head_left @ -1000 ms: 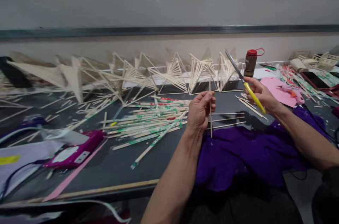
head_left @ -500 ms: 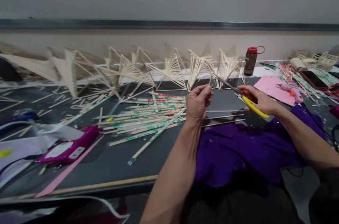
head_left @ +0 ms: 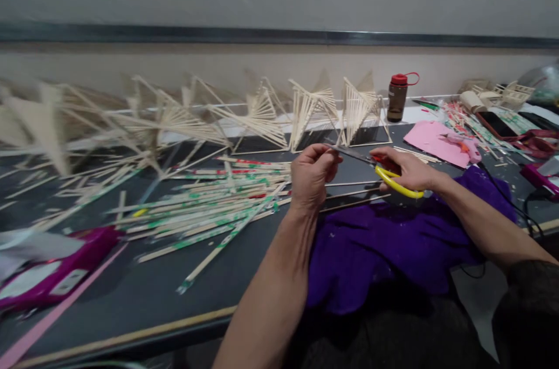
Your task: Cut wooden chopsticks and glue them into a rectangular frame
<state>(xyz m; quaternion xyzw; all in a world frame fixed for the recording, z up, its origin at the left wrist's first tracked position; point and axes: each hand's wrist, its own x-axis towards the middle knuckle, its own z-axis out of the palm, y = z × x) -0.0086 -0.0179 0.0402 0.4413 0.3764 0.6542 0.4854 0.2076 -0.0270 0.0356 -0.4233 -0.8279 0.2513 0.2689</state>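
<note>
My right hand (head_left: 413, 170) is wrapped round the yellow and red handles of a pair of scissors (head_left: 395, 183). The blades point left, and their tips reach the fingertips of my left hand (head_left: 312, 174). That hand is closed in a pinch; what it holds is too small and blurred to name. Just below and between both hands, a few thin wooden sticks (head_left: 353, 192) lie on the dark table. Left of my left hand is a pile of chopsticks in green-printed wrappers (head_left: 205, 206). Purple cloth (head_left: 371, 252) is spread beneath my forearms.
Stick-built frames (head_left: 314, 110) stand along the wall. A brown bottle with a red lid (head_left: 396, 98) stands behind my right hand. To the right lie pink sheet material (head_left: 432, 139) and a phone (head_left: 496, 124). A magenta device (head_left: 61, 270) sits at the left.
The view has shifted to the right, so things appear further left. The scissor blades have come closer to my left fingertips and now meet them. Both hands keep their hold.
</note>
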